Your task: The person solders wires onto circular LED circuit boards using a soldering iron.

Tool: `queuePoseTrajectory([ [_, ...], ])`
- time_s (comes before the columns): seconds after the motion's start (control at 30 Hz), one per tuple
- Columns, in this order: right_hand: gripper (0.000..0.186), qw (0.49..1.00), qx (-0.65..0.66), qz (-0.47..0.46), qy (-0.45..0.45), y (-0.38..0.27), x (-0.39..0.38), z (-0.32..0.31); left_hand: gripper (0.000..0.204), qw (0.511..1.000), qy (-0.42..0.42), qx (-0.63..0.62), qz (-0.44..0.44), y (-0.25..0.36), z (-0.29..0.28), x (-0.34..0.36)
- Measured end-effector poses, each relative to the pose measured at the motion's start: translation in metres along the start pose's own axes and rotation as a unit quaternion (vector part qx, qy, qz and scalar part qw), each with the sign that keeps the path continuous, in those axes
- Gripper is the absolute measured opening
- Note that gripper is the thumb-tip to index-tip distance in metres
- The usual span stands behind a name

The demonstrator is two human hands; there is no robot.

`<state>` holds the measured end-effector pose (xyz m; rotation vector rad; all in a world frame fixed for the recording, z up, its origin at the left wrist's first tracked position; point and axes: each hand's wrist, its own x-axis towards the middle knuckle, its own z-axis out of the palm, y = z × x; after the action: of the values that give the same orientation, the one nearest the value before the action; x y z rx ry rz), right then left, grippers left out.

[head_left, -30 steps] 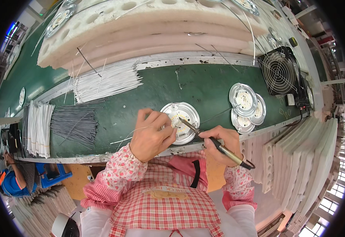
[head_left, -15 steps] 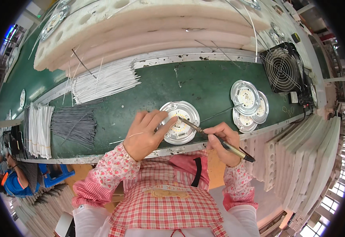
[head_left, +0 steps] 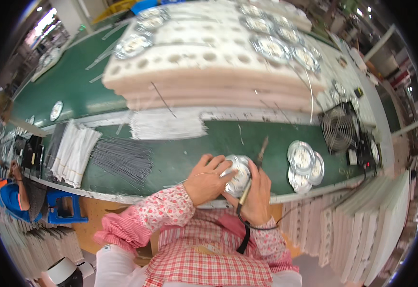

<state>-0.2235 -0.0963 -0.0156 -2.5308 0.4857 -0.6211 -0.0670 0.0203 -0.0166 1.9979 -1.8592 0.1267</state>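
A round clear-rimmed LED lamp disc [head_left: 238,182] with a pale board is between my hands at the bench's near edge. The fingers of my left hand [head_left: 208,180] are closed over its left edge. My right hand [head_left: 258,197] holds a soldering iron [head_left: 244,194], its dark tip pointing up and away past the disc. The right thumb and fingers also touch the disc's right side. Blur hides the small parts on the board and the exact grip. The iron's black cord curves down beside my right wrist.
Overlapping lamp discs [head_left: 301,160] lie to the right, near a black fan [head_left: 338,129]. Bundles of white wires [head_left: 76,152] and dark wires [head_left: 123,161] lie left; more white wires [head_left: 168,125] lie behind. Stacked foam trays [head_left: 209,81] rise at the back. A person [head_left: 14,193] sits far left.
The view has shifted, showing more of the far bench. My right hand has turned the iron from tip-on-board to tip pointing away, and has come against the disc.
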Motion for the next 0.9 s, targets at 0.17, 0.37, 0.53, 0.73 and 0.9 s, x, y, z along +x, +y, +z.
queuePoseTrajectory([
  [0.17,0.102,0.992,0.127,0.008,0.021,-0.014,0.005,-0.02,0.038,0.97,0.029,-0.211,-0.117,-0.016,-0.032,0.021],
  [0.37,0.107,0.992,0.082,-0.071,0.062,-0.035,0.032,-0.05,0.037,0.834,-0.016,-0.495,-0.244,-0.035,-0.098,0.047],
  [0.53,0.097,0.988,0.092,-0.006,0.128,-0.004,0.02,-0.06,0.039,0.826,0.213,-0.434,-0.291,-0.122,-0.173,0.113],
  [0.73,0.08,0.987,-0.048,0.046,0.145,0.043,-0.01,-0.061,0.069,0.9,0.183,0.231,-0.322,-0.237,-0.163,0.11],
  [0.9,0.089,0.961,-0.17,0.093,0.197,0.083,-0.027,-0.068,0.028,0.922,0.282,0.19,-0.183,-0.157,-0.197,0.094],
])
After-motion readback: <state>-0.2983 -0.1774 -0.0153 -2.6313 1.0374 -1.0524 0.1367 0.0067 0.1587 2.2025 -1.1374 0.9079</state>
